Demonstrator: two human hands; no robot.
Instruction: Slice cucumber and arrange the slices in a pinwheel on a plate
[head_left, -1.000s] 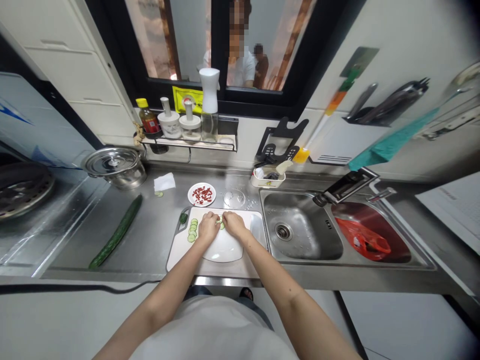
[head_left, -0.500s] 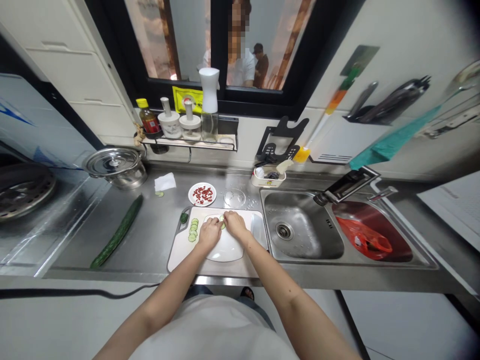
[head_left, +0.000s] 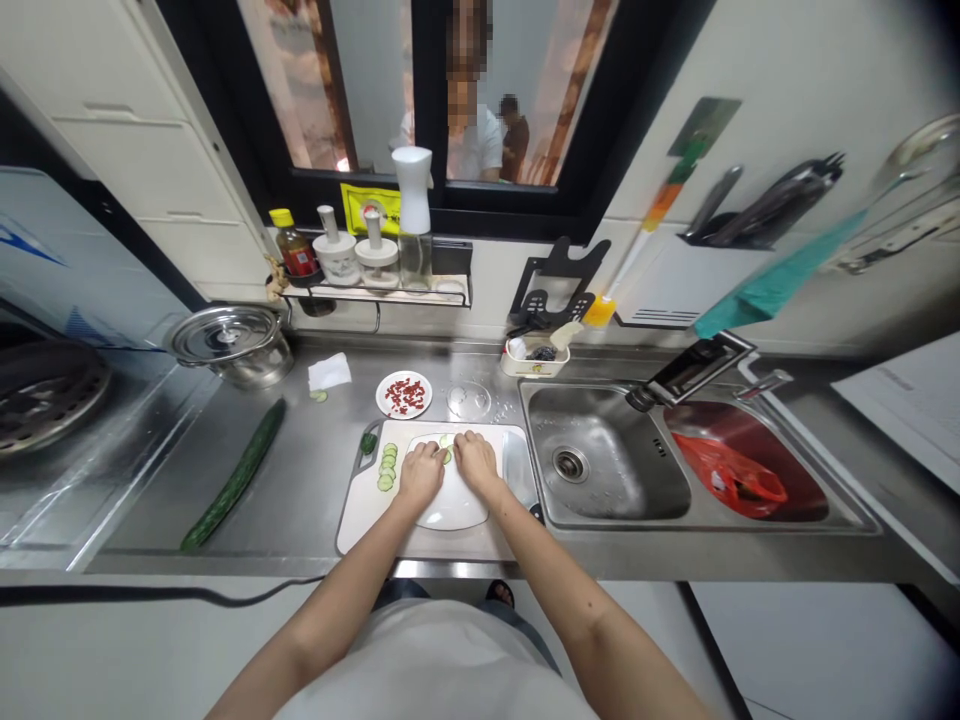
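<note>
A white plate [head_left: 450, 508] lies on the cutting board [head_left: 364, 525], with my two hands over its far half. My left hand [head_left: 423, 474] has its fingers closed, and a cucumber slice [head_left: 448, 457] shows at its fingertips. Close beside it, my right hand [head_left: 477, 462] is curled with fingertips down on the plate; whatever is under them is hidden. Another pale slice rests at the plate's far rim. Left of the plate, overlapping cucumber slices [head_left: 387, 467] form a row on the board, near a dark green cucumber end [head_left: 368, 442]. A knife [head_left: 517, 465] lies along the board's right side.
A whole cucumber [head_left: 236, 480] lies on the counter at left, near a lidded steel pot [head_left: 232, 345]. Behind the board are a small plate of chopped red pieces [head_left: 405, 396] and a clear round lid [head_left: 469, 401]. The sink [head_left: 607, 490] is at right.
My hands have drawn slightly apart at the plate's far end, the right one shifting a little rightward. The view has tilted slightly.
</note>
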